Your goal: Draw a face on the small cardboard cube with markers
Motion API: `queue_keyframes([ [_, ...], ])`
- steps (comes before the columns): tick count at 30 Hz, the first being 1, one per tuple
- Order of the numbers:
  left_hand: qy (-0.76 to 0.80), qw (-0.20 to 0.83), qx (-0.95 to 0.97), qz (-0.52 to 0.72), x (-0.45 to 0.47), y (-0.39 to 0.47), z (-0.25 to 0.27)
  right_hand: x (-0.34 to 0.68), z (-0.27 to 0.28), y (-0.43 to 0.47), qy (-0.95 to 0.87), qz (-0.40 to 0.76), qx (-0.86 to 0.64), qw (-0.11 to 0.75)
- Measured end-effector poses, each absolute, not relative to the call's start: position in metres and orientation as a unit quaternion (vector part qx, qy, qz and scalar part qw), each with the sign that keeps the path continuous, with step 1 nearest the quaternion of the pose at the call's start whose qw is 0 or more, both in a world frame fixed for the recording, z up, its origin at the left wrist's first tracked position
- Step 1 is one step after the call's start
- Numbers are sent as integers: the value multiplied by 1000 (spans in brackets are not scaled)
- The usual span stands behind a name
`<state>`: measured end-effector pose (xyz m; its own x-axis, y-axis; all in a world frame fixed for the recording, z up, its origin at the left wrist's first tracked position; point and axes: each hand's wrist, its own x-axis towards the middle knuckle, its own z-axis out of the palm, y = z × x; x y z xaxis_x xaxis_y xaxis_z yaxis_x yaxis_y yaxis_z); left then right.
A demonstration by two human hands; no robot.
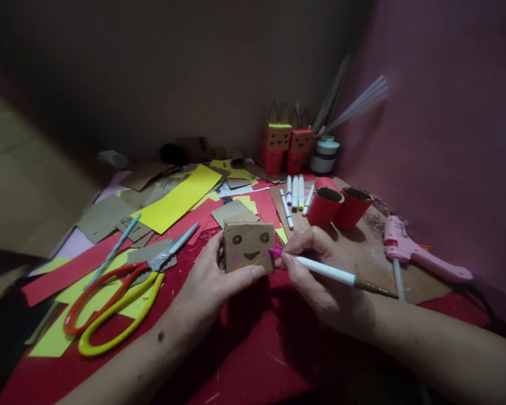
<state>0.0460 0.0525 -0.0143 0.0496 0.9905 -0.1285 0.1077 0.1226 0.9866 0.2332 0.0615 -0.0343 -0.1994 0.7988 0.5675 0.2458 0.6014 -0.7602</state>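
My left hand (219, 281) is closed around the lower left of a small cardboard box (249, 239), with the thumb across its front. Drawn on that front are two dark eyes, a smiling mouth and a pink cheek spot on the left. In my right hand (320, 275) is a white felt-tip marker (324, 268), pinched near its pink tip. The tip meets the box's face at the right, level with the mouth. A dark, slim point extends from the marker's rear end; I cannot tell what it is. Some right-hand fingers reach behind the marker, beside the box's edge.
Orange-and-yellow scissors (152, 270) lie left on paper scraps, beside a light-blue pencil-like stick (114, 247). Several markers (295, 193) and red cardboard tubes (324, 206) stand or lie right of centre. A pink glue gun (421, 253) rests far right; two box-headed figures (279, 147) stand behind.
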Motion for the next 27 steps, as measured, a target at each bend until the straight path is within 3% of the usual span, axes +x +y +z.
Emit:
queue_keyframes([
  [27, 553, 500, 513, 426, 47, 52, -13, 232, -32, 60, -732, 258, -355, 521],
])
